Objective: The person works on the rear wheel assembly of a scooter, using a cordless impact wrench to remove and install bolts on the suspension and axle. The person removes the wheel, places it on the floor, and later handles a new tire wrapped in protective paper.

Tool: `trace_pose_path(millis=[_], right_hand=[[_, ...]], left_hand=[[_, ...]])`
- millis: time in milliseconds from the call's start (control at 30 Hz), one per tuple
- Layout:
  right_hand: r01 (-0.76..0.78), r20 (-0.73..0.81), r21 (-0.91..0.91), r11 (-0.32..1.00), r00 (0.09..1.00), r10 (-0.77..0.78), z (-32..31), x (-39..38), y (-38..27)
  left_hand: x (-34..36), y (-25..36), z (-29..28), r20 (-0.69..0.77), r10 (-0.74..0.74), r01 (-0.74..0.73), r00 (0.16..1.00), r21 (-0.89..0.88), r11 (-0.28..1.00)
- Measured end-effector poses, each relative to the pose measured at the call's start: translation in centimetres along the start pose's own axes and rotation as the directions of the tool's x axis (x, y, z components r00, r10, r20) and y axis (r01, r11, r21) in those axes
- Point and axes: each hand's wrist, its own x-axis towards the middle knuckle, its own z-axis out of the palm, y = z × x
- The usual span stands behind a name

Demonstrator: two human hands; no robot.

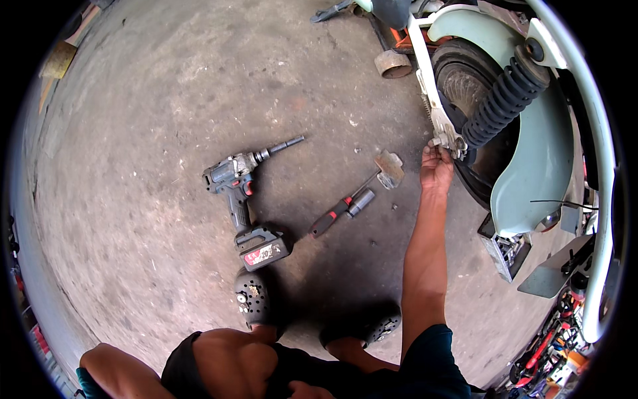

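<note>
1. Our right hand (pixel 436 171) bends its fingers at the axle fastener (pixel 439 139), upper right; we cannot tell whether it grips.
2. Our left hand (pixel 310 390), bottom centre, is cropped, its hold unclear.

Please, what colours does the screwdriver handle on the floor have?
Black with red accents; the screwdriver handle shows in the head view.

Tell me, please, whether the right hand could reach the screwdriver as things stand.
Probably yes: though the right hand is by the spring, the screwdriver lies on the floor with its handle uncovered.
</note>
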Motion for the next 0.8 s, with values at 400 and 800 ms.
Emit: trace_pose_path(millis=[400, 800], right_hand=[[-0.115, 0.07, 0.04, 0.993, 0.991, 0.112, -2.3, 1.3, -0.7], [-0.021, -0.072, 0.066, 0.998, 0.997, 0.026, -0.6, 1.5, -0.1]], left_hand=[[0.2, 0.0, -0.1, -0.017, 0.014, -0.014, 1.0, 0.002, 1.0], [0.0, 0.2, 0.0, -0.024, 0.014, -0.015, 1.0, -0.012, 1.0]])
